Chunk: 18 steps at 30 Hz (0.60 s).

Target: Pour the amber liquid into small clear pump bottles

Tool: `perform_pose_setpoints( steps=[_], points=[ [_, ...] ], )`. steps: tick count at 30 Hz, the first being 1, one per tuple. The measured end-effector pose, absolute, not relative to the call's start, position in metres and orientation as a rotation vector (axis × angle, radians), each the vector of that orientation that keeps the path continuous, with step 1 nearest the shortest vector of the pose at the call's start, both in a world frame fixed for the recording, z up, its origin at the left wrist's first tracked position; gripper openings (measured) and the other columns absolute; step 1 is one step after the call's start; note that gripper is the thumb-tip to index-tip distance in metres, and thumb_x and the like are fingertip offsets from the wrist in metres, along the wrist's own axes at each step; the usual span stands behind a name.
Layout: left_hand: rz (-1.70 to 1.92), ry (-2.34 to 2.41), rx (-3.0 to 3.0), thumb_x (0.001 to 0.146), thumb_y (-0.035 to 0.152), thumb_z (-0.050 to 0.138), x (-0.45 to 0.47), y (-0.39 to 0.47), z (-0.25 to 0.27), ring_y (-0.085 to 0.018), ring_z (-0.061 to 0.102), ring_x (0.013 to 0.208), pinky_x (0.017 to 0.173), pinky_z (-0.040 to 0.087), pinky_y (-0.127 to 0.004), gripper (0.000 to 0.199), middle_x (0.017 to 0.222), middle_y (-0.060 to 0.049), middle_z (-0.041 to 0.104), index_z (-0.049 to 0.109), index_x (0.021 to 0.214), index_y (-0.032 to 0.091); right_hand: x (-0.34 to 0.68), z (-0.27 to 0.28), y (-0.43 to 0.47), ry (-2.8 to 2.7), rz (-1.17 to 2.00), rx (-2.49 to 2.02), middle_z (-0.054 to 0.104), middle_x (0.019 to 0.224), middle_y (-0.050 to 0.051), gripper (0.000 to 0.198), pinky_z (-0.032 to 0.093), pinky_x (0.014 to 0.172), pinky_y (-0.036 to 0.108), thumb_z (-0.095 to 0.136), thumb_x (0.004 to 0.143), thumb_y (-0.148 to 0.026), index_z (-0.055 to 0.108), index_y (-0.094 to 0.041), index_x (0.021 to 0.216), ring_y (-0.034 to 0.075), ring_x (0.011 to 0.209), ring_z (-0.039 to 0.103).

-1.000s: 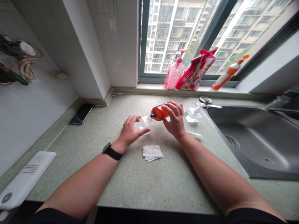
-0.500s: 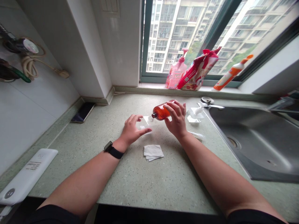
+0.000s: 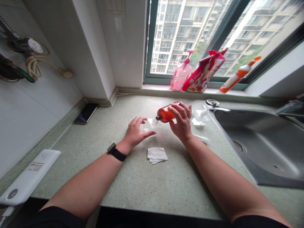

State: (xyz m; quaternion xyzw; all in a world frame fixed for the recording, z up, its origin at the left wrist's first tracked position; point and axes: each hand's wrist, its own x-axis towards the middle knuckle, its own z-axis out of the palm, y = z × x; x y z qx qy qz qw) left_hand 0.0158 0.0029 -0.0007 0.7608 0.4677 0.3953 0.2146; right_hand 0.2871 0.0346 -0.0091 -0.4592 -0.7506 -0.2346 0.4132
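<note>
My right hand (image 3: pixel 182 122) is wrapped round a reddish-amber bottle (image 3: pixel 167 113), which is tipped to the left with its dark open mouth low. That mouth meets the neck of a clear, see-through bottle (image 3: pixel 148 126). Fingers and thumb of my left hand (image 3: pixel 137 130) grip the clear bottle from the left side, and a dark watch is on that wrist. Whether liquid is flowing between the two necks is too small to tell. Closer to me lies a small stack of folded white tissues (image 3: pixel 157 155), apart from both hands.
Right of my right hand are a clear item with a white top (image 3: pixel 200 116) and a whitish object (image 3: pixel 201 138), beside the steel sink (image 3: pixel 258 139). A phone (image 3: pixel 86 113) and a white power bank (image 3: pixel 30 177) lie left. A pink pump bottle (image 3: pixel 180 76) stands on the sill.
The whole view has shifted slightly. Both hands keep their hold, and the amber bottle stays tipped at the clear bottle's neck.
</note>
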Motion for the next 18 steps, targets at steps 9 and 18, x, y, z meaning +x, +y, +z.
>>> perform_pose_setpoints(
  steps=[9, 18],
  points=[
    [1.107, 1.296, 2.105, 0.075, 0.073, 0.090, 0.0164, 0.0031, -0.0014, -0.031, 0.073, 0.108, 0.099, 0.055, -0.048, 0.074, 0.115, -0.008, 0.071, 0.067, 0.122, 0.021, 0.2872, -0.0078, 0.0339, -1.890, -0.585, -1.159, 0.065, 0.150, 0.006, 0.067, 0.019, 0.135, 0.071, 0.064, 0.090, -0.012, 0.054, -0.035, 0.152, 0.035, 0.156, 0.045],
    [1.087, 1.298, 2.100, 0.074, 0.071, 0.092, 0.0160, 0.0031, -0.0007, -0.032, 0.073, 0.110, 0.099, 0.056, -0.048, 0.074, 0.115, -0.009, 0.071, 0.067, 0.123, 0.022, 0.2880, -0.0078, 0.0339, -1.905, -0.573, -1.201, 0.064, 0.152, 0.006, 0.072, 0.018, 0.135, 0.072, 0.063, 0.088, -0.011, 0.054, -0.037, 0.154, 0.036, 0.156, 0.044]
  ],
)
